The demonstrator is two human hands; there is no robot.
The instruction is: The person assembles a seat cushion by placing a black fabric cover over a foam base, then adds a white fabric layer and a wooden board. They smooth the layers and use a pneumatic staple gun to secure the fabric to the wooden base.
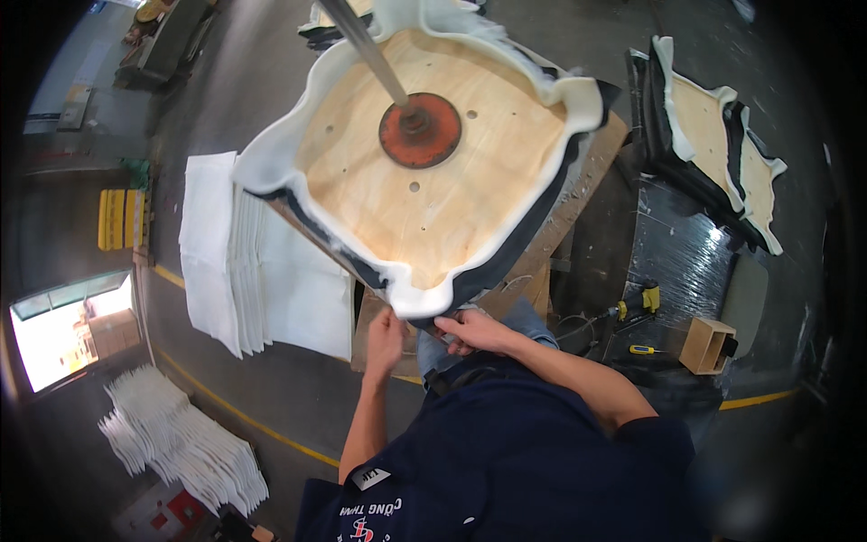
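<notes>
A plywood seat panel (pixel 361 199) lies in front of me, ringed by white padding (pixel 420 298) that folds up over its edge. Black fabric (pixel 515 257) shows beneath the padding along the near sides. A round red press pad (pixel 442 135) on a metal rod (pixel 366 45) bears down on the wood. At the near corner, my left hand (pixel 386 339) is closed at the fabric's edge, its fingertips partly hidden. My right hand (pixel 471 331), just right of the same corner, pinches the black fabric with curled fingers.
White padding sheets (pixel 212 244) hang left of the work board (pixel 587 172); another stack (pixel 185 438) lies lower left. On the right, a wrapped surface (pixel 673 271) bears padded panels (pixel 713 135), a yellow-black staple gun (pixel 639 303), a yellow-handled tool (pixel 642 349) and a wooden box (pixel 704 346).
</notes>
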